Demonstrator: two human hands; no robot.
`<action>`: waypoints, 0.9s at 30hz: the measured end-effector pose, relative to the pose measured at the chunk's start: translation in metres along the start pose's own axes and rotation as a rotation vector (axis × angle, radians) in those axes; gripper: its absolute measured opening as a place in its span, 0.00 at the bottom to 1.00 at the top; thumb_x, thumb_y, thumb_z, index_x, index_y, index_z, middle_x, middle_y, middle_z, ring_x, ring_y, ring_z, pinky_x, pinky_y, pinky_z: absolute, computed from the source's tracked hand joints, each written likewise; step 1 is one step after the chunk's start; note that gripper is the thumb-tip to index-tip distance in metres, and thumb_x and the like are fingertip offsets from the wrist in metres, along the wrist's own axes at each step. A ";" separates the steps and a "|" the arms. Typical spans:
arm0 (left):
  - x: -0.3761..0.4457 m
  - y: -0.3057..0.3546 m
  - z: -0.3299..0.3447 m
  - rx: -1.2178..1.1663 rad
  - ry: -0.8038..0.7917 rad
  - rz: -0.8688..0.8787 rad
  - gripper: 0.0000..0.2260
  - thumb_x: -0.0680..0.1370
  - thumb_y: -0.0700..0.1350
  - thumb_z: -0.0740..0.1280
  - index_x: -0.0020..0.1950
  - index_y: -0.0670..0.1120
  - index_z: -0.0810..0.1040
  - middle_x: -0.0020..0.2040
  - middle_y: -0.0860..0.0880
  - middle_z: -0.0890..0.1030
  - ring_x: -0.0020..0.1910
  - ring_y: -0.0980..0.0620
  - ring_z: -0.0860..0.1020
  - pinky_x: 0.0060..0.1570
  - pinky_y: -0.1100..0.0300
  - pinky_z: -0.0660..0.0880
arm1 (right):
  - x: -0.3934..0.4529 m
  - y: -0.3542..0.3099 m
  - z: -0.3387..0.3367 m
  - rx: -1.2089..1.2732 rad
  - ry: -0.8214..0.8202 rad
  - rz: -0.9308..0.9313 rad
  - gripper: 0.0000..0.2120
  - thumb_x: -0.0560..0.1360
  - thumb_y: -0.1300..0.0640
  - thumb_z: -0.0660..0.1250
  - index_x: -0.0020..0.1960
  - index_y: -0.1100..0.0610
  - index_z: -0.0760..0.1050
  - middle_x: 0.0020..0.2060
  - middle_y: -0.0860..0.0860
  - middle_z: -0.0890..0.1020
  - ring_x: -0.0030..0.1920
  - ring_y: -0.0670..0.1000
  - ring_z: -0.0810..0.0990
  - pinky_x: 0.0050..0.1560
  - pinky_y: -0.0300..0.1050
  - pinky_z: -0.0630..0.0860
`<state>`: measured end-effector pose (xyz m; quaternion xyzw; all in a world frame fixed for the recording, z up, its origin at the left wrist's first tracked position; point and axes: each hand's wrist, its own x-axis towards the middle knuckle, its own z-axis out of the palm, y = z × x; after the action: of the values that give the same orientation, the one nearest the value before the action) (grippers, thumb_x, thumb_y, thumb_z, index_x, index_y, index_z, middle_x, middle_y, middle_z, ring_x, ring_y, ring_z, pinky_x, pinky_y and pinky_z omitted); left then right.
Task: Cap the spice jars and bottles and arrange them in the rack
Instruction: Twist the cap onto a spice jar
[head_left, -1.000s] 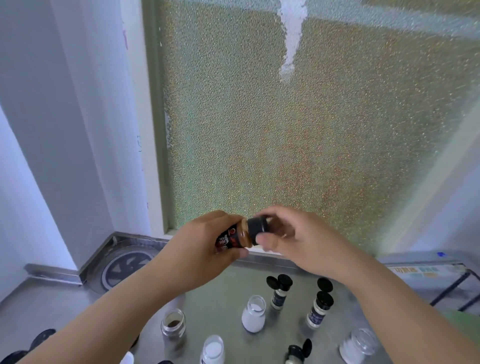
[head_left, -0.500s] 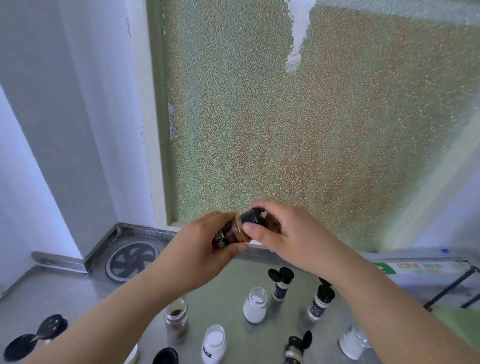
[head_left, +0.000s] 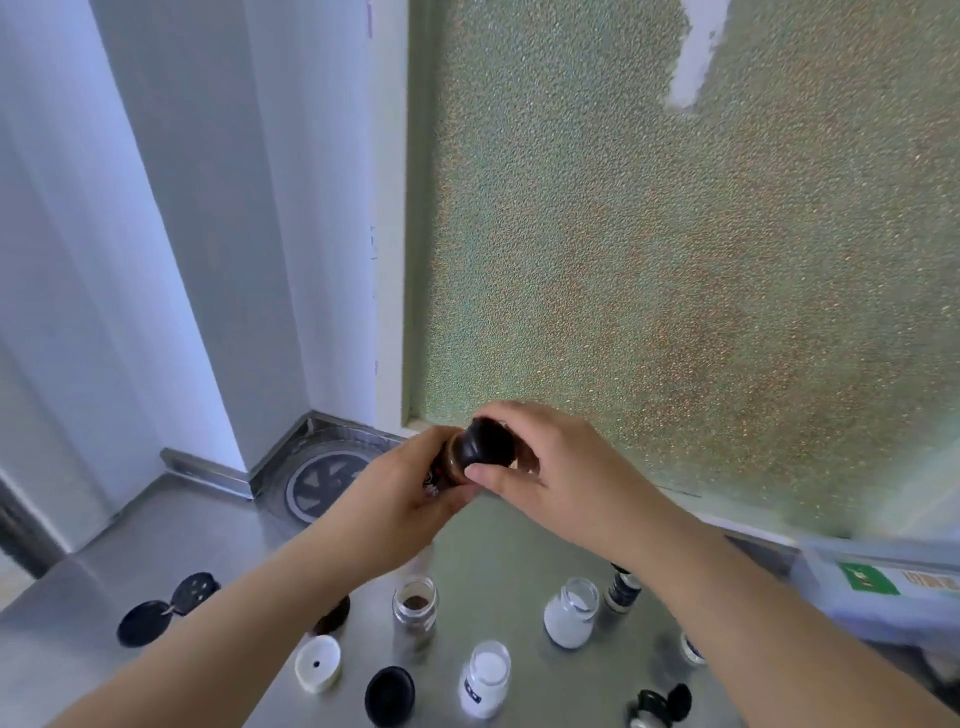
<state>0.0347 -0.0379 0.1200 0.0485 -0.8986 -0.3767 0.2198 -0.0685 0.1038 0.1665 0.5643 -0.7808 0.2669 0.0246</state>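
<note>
Left hand (head_left: 395, 499), right hand (head_left: 550, 467) raised together, fingers curled, gripping.

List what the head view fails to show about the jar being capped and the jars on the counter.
- Spice jar: label and contents hidden by the left hand.
- Black cap: whether it is fully seated cannot be told; the right hand covers its far side.
- Small dark-labelled bottle: top hidden behind the right forearm.
- Flip-cap bottle: cut off by the bottom edge.
- Rack: none identifiable; the box at right is blurred.

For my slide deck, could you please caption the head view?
Left hand holds a spice jar while right hand grips its black cap, above open jars on the steel counter.
</note>
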 end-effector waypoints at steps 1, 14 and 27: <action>0.001 -0.007 -0.003 -0.020 -0.015 -0.035 0.15 0.72 0.48 0.68 0.57 0.51 0.70 0.42 0.65 0.75 0.43 0.69 0.75 0.41 0.73 0.69 | 0.008 -0.002 0.011 0.010 -0.001 0.006 0.20 0.72 0.46 0.68 0.61 0.51 0.72 0.51 0.49 0.80 0.48 0.47 0.76 0.50 0.37 0.71; 0.010 -0.161 -0.051 -0.023 0.102 -0.452 0.19 0.69 0.38 0.69 0.52 0.57 0.68 0.45 0.54 0.78 0.45 0.49 0.78 0.47 0.58 0.73 | 0.083 0.024 0.129 0.161 -0.272 0.211 0.22 0.72 0.47 0.68 0.65 0.48 0.70 0.51 0.47 0.79 0.46 0.46 0.78 0.53 0.44 0.76; 0.006 -0.249 -0.008 0.187 -0.127 -0.624 0.18 0.69 0.39 0.68 0.55 0.47 0.67 0.50 0.43 0.77 0.45 0.42 0.76 0.47 0.50 0.76 | 0.039 0.047 0.155 0.216 -0.358 0.394 0.13 0.74 0.55 0.67 0.58 0.49 0.76 0.44 0.40 0.76 0.42 0.45 0.77 0.42 0.28 0.69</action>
<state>0.0133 -0.2220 -0.0474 0.3181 -0.8829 -0.3439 0.0320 -0.0837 0.0116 0.0286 0.4393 -0.8343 0.2445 -0.2260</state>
